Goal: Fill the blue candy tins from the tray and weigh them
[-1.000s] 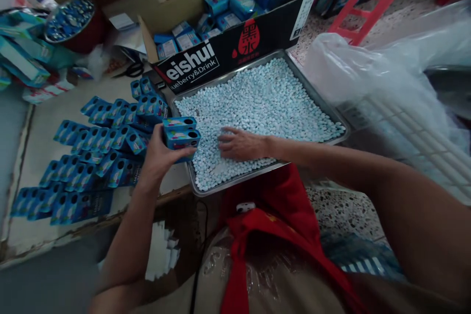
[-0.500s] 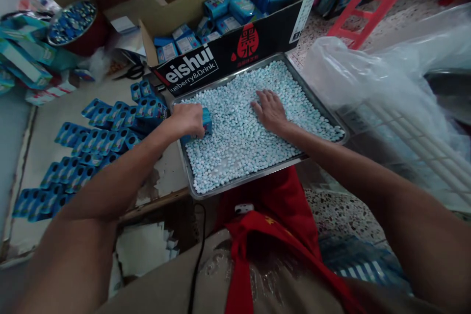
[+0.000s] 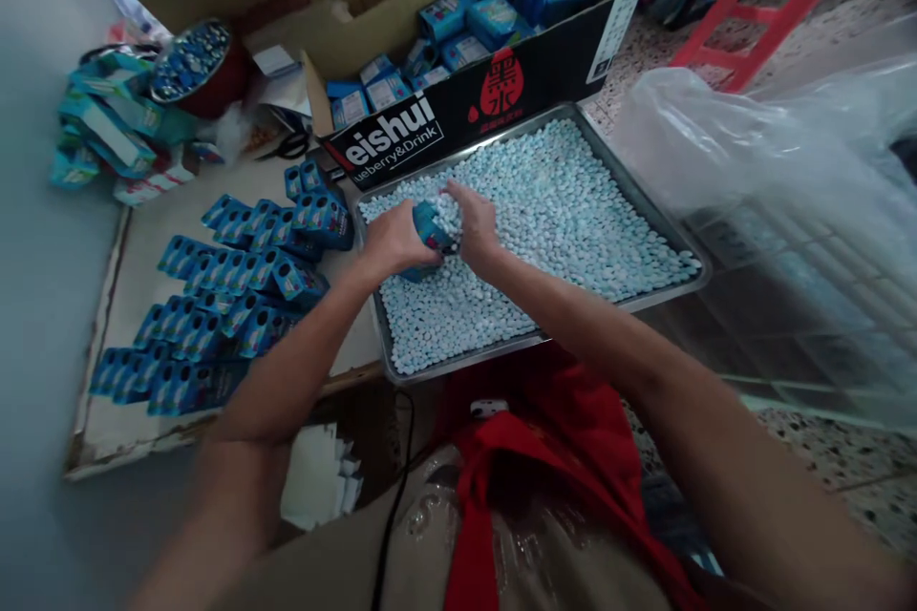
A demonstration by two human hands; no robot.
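Observation:
A metal tray holds a layer of small white and pale-blue candies. Over its left part, my left hand is closed around small blue boxes, tilted toward the right. My right hand is cupped against their open end with a heap of candies between palm and boxes. How many boxes the left hand grips is hidden by its fingers. On the board to the left, several rows of similar blue boxes stand close together with round openings on top.
Behind the tray stands a large black cardboard carton with blue packs inside. A red bowl of shiny blue wrapped pieces and black scissors are at the back left. Clear plastic sheeting and a pink stool lie to the right.
My right hand has moved left from the tray's middle to the blue boxes, bringing candies up against them. My left hand still grips the boxes, now turned more toward the right hand.

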